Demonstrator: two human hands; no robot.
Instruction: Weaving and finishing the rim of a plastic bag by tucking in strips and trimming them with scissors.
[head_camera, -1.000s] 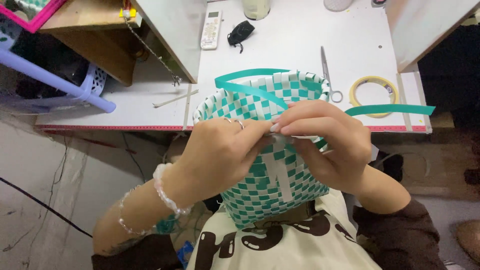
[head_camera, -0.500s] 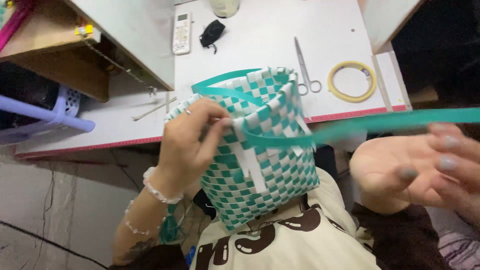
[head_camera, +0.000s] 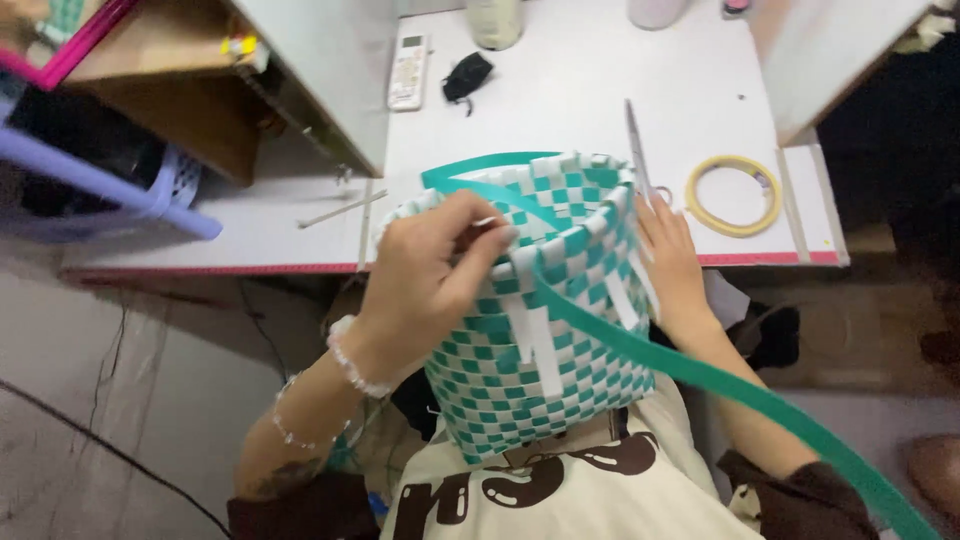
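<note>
A green-and-white checkered woven basket (head_camera: 545, 350) rests on my lap against the white table's edge (head_camera: 560, 262). My left hand (head_camera: 430, 275) grips its near rim, fingers pinching a white strip end there. A long green strip (head_camera: 700, 375) runs from the rim across the basket's front and down to the lower right, lying loose. Another green strip arcs over the basket's opening (head_camera: 480, 165). My right hand (head_camera: 668, 255) lies along the basket's right side, fingers stretched out, tips at the handles of the scissors (head_camera: 634, 135) on the table. It holds nothing.
On the table lie a yellowish tape roll (head_camera: 733, 195), a white remote control (head_camera: 408, 72), a small black object (head_camera: 466, 75) and a pale cup (head_camera: 495, 18). A wooden shelf (head_camera: 170, 95) and a purple plastic frame (head_camera: 110, 185) stand at the left. A cable crosses the floor.
My right hand has let go of the green strip and moved up beside the basket to the scissors. The strip now hangs down to the right. My left hand stays on the rim.
</note>
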